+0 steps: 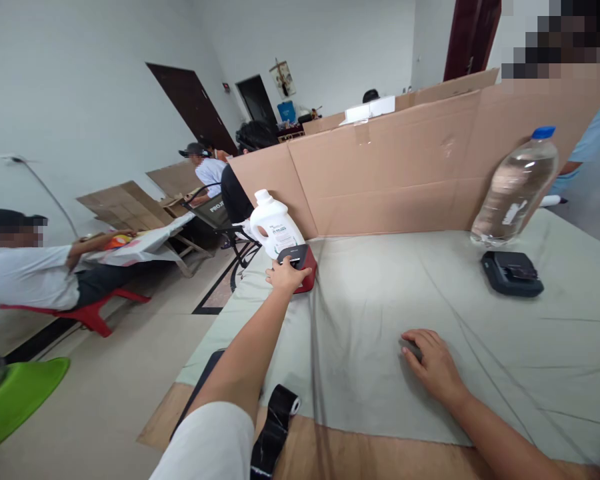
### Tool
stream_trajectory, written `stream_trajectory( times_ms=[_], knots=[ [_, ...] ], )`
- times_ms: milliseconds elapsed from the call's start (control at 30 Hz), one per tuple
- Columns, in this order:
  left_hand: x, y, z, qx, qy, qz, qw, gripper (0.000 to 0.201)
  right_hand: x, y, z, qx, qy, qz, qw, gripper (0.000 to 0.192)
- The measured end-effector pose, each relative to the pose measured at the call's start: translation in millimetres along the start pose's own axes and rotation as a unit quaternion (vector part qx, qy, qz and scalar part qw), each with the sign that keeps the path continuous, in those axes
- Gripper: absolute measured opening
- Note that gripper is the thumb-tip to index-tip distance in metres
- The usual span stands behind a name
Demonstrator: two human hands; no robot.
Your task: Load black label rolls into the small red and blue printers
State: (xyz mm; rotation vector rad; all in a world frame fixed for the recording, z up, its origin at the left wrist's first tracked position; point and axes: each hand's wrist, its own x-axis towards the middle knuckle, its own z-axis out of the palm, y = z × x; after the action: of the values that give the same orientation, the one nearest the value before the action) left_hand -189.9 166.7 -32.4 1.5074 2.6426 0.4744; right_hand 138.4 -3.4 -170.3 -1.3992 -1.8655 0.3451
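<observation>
My left hand (286, 275) reaches to the far left of the table and grips a small red and black device (301, 265) by its near side. A white jug with a label (275, 228) stands right behind that device. My right hand (431, 363) rests palm down on the grey-green cloth (370, 313) near the front, fingers curled over a small grey object (409, 348) that is mostly hidden. A second black device (512, 273) lies on the cloth at the right, apart from both hands.
A clear water bottle with a blue cap (516, 188) stands behind the black device. A cardboard wall (405, 173) closes the table's far side. A black roll (278, 427) lies on the bare wooden front edge. Other people sit at the left; one stands at the far right.
</observation>
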Motion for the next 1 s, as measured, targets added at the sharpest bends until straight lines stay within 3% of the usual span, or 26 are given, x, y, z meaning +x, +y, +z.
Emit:
stream_trajectory(
  times_ms=[100,200,333,467,600,733,867,933,1000],
  knots=[
    [-48.6,18.4,-3.6,-0.026,-0.003,0.082,0.996,0.073,0.9,-2.5,-1.3,0.012,0.003,0.004,1.000,0.019],
    [-115.5,34.2,-4.3,-0.055,-0.019,0.175,0.983,0.068,0.3,-2.1,-2.5,0.036,0.013,0.012,0.999,0.020],
    [-202.1,44.9,-2.9,-0.092,-0.008,0.283,0.955,0.066,-3.3,3.1,-5.1,0.115,0.043,0.067,0.990,0.036],
    [-264.2,46.6,2.8,-0.118,-0.001,0.304,0.945,0.071,-7.2,9.1,-7.5,0.221,0.061,0.116,0.966,0.054],
    [-304.6,34.1,11.5,-0.130,-0.027,0.295,0.946,0.073,-7.6,10.2,-10.3,0.256,0.062,0.132,0.956,0.058],
    [-307.0,8.1,14.9,-0.225,-0.077,0.286,0.928,0.072,-6.3,7.4,-13.4,0.258,0.054,0.135,0.955,0.059],
    [-263.7,-3.3,25.2,-0.432,-0.118,0.204,0.871,0.053,-10.5,-0.9,-10.9,0.250,0.064,0.154,0.954,0.059],
    [-241.3,0.3,35.2,-0.519,-0.208,0.140,0.817,0.058,-15.6,-8.0,-7.7,0.252,0.082,0.164,0.950,0.058],
    [-229.4,6.2,44.5,-0.603,-0.315,0.105,0.725,0.065,-21.4,-15.2,-5.5,0.259,0.092,0.160,0.948,0.058]
  ],
)
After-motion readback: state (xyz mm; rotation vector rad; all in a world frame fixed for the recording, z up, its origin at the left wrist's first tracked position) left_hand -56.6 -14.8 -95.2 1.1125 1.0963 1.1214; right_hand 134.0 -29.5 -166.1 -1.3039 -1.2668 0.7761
